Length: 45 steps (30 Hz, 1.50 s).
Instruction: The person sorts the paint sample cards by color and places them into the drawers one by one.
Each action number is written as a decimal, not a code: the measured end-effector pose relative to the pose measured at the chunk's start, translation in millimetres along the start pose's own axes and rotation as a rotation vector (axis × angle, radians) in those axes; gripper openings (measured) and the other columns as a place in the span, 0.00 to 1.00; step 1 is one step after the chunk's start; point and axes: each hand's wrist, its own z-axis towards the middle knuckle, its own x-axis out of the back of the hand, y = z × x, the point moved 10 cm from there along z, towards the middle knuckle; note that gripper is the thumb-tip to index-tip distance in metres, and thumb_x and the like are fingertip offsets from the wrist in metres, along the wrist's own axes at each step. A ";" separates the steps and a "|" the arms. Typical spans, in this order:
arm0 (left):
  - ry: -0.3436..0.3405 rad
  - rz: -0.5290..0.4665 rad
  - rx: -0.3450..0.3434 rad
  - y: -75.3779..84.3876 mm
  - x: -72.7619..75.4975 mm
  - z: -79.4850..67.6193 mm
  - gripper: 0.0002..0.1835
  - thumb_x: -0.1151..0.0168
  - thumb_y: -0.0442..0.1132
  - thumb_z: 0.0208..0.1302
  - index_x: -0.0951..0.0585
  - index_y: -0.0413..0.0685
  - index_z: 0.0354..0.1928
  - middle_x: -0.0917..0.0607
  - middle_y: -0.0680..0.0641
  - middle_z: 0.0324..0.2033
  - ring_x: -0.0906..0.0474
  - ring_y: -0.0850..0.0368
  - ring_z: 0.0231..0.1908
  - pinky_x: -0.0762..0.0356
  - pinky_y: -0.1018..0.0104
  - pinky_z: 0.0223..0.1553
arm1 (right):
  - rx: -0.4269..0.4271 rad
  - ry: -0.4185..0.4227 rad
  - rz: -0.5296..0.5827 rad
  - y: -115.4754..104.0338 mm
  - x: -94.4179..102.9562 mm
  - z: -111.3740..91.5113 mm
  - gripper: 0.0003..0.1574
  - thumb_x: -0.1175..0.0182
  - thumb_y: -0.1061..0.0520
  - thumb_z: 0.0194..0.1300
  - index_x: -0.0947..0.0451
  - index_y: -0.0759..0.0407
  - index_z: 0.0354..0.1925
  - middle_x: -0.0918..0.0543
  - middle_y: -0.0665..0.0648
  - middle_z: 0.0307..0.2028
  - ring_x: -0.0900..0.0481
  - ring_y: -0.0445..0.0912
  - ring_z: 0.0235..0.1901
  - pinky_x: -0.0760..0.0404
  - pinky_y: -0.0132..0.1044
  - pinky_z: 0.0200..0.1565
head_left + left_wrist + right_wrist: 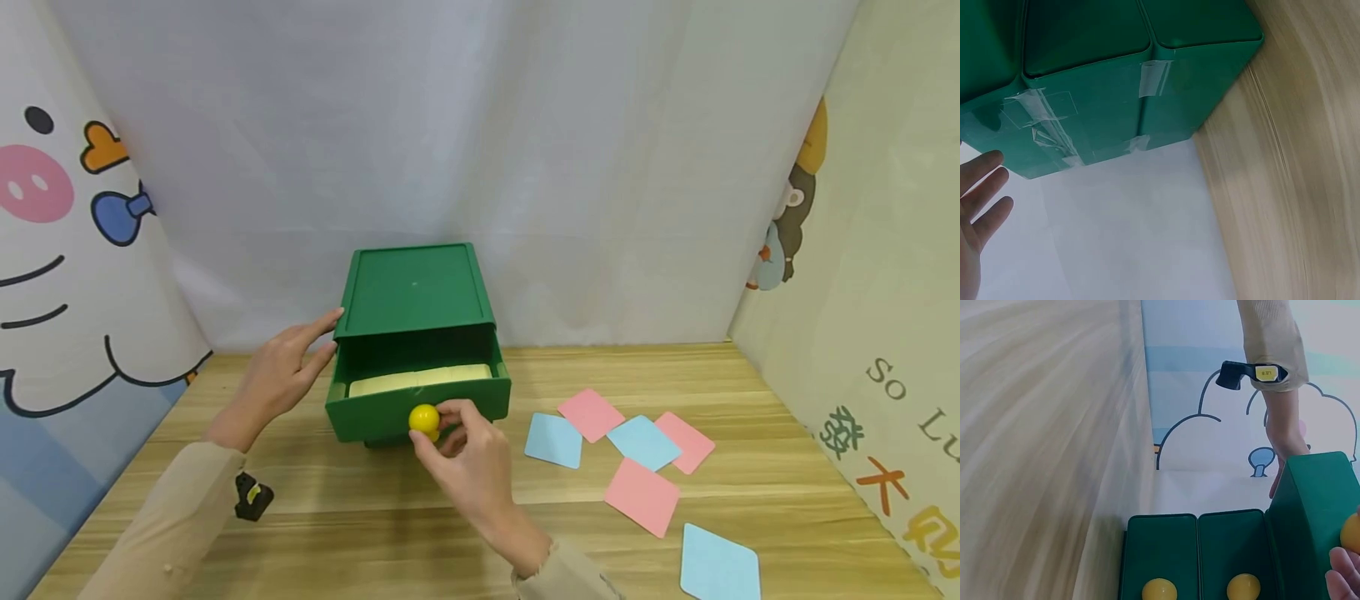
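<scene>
A green drawer cabinet [416,287] stands on the wooden table, its top drawer [360,421] pulled out toward me. Pale yellow pieces [420,379] stand in a row inside that drawer, behind its front. My right hand [480,471] pinches the drawer's round yellow knob [424,418] between thumb and fingers. In the right wrist view, two lower drawers with yellow knobs [1159,590] appear closed. My left hand [277,375] is at the cabinet's left side, its fingers extended toward the upper edge. The left wrist view shows these fingers [988,169] spread beside the taped green wall [1097,119].
Several pink cards [641,497] and blue cards [553,440] lie scattered on the table to the right, some overlapping. A black wrist camera mount [252,497] sits by the left sleeve. A white curtain [600,167] hangs behind; printed cloths flank both sides.
</scene>
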 end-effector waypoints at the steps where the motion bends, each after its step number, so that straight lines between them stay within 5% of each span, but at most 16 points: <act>1: -0.001 0.001 -0.001 0.4 0.1 0.2 0.25 0.53 0.43 0.69 0.37 0.48 0.66 0.24 0.36 0.52 0.28 0.38 0.50 0.32 0.42 0.47 | -0.005 0.001 0.001 0.4 -0.2 1.4 0.17 0.31 0.55 0.49 0.25 0.61 0.35 0.20 0.54 0.24 0.28 0.34 0.14 0.29 0.20 0.19; 45: -0.008 -0.004 0.001 1.4 0.1 -0.6 0.24 0.54 0.43 0.70 0.38 0.48 0.66 0.25 0.36 0.53 0.29 0.38 0.50 0.32 0.42 0.47 | -0.146 -0.055 -0.082 39.5 -31.2 50.8 0.17 0.36 0.49 0.56 0.24 0.60 0.37 0.19 0.53 0.29 0.30 0.35 0.14 0.31 0.24 0.18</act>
